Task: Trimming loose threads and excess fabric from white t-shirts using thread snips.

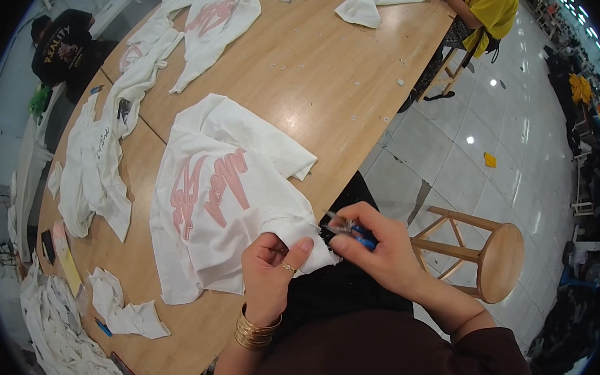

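Note:
A white T-shirt (226, 186) with pink lettering lies spread on the wooden table, one end drawn over the near edge toward me. My left hand (274, 263) pinches the white cloth at that end, thumb on top and fingers partly hidden under a fold. Just to the right, my right hand (375, 252) is closed around small thread snips (362, 235) with a blue handle. Their metal tips lie close to the raw cloth edge; whether they touch it I cannot make out.
More white garments (94, 168) lie along the table's left and far sides. A white cloth heap (69, 346) is at the lower left, near a small white piece (126, 307). A wooden stool (500, 262) stands right. A person in yellow (488, 0) sits at the far right.

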Demonstrator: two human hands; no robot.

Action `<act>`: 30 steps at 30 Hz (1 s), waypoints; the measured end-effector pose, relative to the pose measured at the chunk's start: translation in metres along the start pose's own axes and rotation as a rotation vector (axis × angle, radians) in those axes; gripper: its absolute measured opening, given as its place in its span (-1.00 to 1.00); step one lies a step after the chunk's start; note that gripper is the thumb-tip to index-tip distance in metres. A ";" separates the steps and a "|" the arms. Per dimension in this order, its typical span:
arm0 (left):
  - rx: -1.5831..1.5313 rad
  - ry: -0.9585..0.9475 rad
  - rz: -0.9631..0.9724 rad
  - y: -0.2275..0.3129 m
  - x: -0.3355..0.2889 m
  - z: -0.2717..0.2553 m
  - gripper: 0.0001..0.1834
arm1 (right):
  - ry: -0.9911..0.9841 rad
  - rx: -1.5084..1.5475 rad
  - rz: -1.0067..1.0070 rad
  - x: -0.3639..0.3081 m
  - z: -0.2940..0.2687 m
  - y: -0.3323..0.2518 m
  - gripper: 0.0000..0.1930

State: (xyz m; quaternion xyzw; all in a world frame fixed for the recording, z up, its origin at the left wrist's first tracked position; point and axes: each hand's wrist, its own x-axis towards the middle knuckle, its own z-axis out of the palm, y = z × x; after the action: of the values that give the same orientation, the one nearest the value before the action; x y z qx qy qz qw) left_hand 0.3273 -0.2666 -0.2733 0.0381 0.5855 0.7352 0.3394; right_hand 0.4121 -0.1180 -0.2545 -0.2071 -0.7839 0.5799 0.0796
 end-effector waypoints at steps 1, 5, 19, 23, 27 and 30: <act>0.045 0.008 -0.001 -0.001 0.000 -0.001 -0.79 | 0.054 -0.081 -0.063 0.001 0.002 -0.004 -0.75; 0.052 -0.020 0.041 0.000 0.001 0.004 -0.81 | 0.149 -0.094 -0.232 0.005 0.016 0.016 -0.80; -0.201 -0.017 -0.124 -0.005 0.006 -0.017 -0.79 | -0.146 -0.310 -0.508 0.018 0.009 0.013 -0.74; -0.034 0.027 0.056 -0.003 -0.002 -0.010 -0.78 | -0.138 -0.222 -0.310 0.020 0.011 0.013 -0.79; -0.057 0.052 0.124 -0.006 -0.004 -0.013 -0.78 | -0.262 -0.180 -0.226 0.020 0.012 0.010 -0.82; -0.053 0.060 0.130 -0.007 -0.002 -0.012 -0.78 | -0.306 -0.185 -0.209 0.021 0.011 0.006 -0.82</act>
State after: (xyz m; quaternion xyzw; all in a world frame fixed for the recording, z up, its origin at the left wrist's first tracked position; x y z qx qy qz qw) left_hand 0.3264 -0.2775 -0.2825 0.0448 0.5720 0.7719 0.2739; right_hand 0.3904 -0.1168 -0.2662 -0.0405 -0.8540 0.5187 -0.0001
